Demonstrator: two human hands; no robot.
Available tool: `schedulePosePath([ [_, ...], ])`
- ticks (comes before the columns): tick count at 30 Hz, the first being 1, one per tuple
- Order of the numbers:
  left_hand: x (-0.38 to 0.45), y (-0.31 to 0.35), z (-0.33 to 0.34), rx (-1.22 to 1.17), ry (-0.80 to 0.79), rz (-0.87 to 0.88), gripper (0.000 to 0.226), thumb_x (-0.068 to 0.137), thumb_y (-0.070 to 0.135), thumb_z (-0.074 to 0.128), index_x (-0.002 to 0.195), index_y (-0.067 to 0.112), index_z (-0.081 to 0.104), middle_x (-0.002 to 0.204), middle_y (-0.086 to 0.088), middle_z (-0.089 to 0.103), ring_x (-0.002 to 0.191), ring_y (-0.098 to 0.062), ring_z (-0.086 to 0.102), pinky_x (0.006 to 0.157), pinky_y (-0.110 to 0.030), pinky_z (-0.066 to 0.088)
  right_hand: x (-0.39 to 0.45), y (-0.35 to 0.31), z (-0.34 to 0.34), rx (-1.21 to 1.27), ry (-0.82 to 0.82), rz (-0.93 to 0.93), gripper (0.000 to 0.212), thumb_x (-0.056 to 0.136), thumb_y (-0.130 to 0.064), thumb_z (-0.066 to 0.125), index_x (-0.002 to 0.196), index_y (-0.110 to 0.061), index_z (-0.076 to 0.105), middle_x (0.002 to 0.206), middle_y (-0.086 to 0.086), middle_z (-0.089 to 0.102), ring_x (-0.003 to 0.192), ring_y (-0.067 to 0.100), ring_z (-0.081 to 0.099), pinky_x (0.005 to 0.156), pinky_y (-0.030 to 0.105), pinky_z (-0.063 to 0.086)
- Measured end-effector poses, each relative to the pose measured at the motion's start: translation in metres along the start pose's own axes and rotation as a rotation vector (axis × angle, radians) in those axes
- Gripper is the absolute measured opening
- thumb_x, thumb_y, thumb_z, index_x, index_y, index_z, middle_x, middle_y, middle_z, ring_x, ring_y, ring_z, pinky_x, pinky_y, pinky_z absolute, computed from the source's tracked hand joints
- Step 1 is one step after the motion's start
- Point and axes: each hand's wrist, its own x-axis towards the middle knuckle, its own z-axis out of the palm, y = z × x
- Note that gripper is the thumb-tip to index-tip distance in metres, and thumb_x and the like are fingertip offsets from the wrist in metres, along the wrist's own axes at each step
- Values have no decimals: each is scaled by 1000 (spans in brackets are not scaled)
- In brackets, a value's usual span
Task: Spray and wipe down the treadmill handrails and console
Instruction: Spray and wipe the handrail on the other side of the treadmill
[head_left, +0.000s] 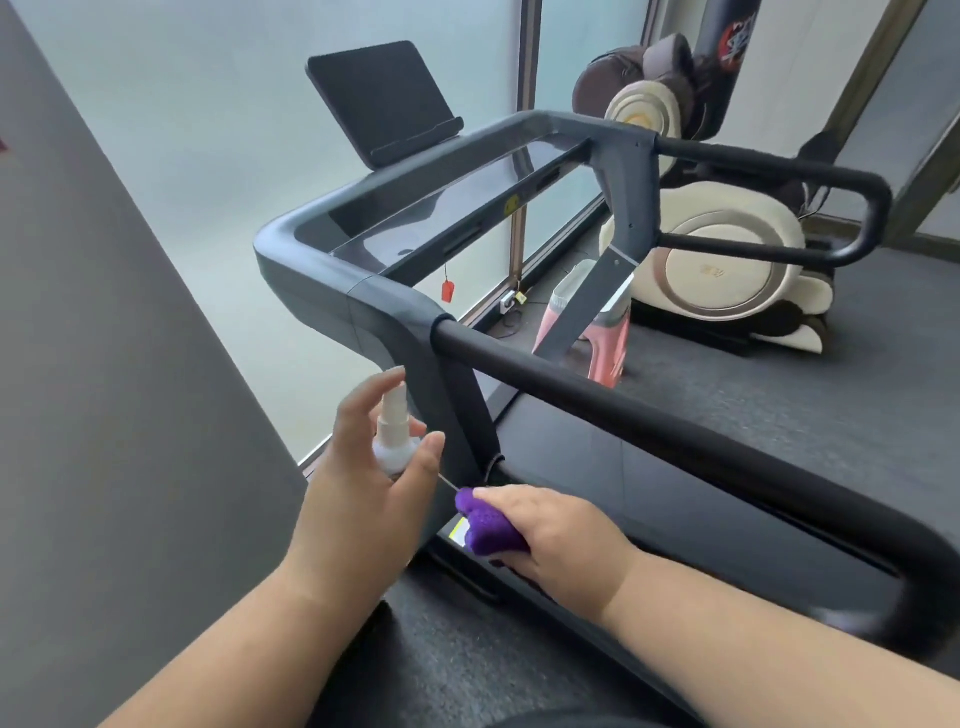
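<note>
Head view: the left hand (363, 457) grips a small white spray bottle (393, 436) at 9 o'clock, 1 finger on top. The right hand (550, 535) squeezes a purple sponge (485, 522) just beside it. The near handrail (649, 415) and the console (441, 208) at 12 o'clock look dry, so I think the cleaning has barely begun.

Frosted glass wall (182, 130) across back, pale even daylight through it, brown metal mullion (527, 78) dividing panes. Dark grey wall panel (104, 415) at left. Dark grey carpet floor (779, 405). Cream and brown massage chair (717, 249) at right rear. Black punching bag (727, 47) behind chair. Pink and white appliance (608, 338) standing on floor near window. White plug and cable (508, 301) at window base.
</note>
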Motion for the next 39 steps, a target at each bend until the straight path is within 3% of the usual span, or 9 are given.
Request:
schedulePosePath([
  [3,34,1,9,77,-105,-18,55,91,37,65,121,69,31,96,27,61,73,-1,64,60,-19,43,-6,-16,5,45,57,-67,59,90,-49,65,143,-27,50,138,-12,58,124,10,55,104,28,43],
  [8,73,2,43,278,-304,-90,48,92,42,58,128,60,32,85,14,62,65,-7,60,58,-36,54,-5,-31,-8,-7,111,-111,59,90,-55,62,141,-27,50,131,-11,61,114,13,59,95,29,49],
  [14,74,-4,68,327,-326,-34,45,93,42,58,129,55,34,73,20,52,63,3,51,51,-16,31,-21,-23,-11,38,223,-95,59,89,-55,66,136,-23,55,127,-8,65,113,11,61,93,28,51],
  [20,75,2,76,325,-343,-15,40,95,40,58,127,52,37,73,16,52,62,1,55,50,-16,30,-30,-22,-7,79,158,-54,61,89,-57,65,137,-21,55,127,-6,65,112,15,63,92,33,51],
  [23,71,12,77,286,-359,2,41,94,41,58,127,52,37,69,12,54,70,10,55,44,-17,29,-33,-20,-7,92,154,-60,61,88,-55,66,136,-19,57,122,-4,67,106,17,65,88,34,53],
  [25,65,20,76,254,-390,24,44,93,41,59,127,56,35,72,11,59,66,4,57,44,-19,32,-36,-19,-7,85,168,-77,59,87,-52,69,135,-19,57,118,-2,68,102,19,66,84,35,54],
  [30,40,45,87,239,-499,130,47,92,44,60,125,61,32,82,19,59,68,1,56,56,-23,40,-49,-12,-14,55,89,-52,59,87,-59,57,136,-29,46,122,-5,66,104,19,64,82,36,56],
  [35,16,66,116,263,-487,188,41,93,45,58,125,54,36,77,32,42,81,19,49,57,-13,29,-75,2,-25,26,26,-25,61,89,-62,53,141,-32,45,127,-10,61,106,17,60,86,34,52],
  [39,6,80,129,262,-460,175,44,91,47,58,127,54,35,77,28,45,71,5,52,56,-16,30,-100,13,-42,68,23,-44,64,87,-58,60,142,-28,48,128,-7,62,112,17,60,92,34,50],
])
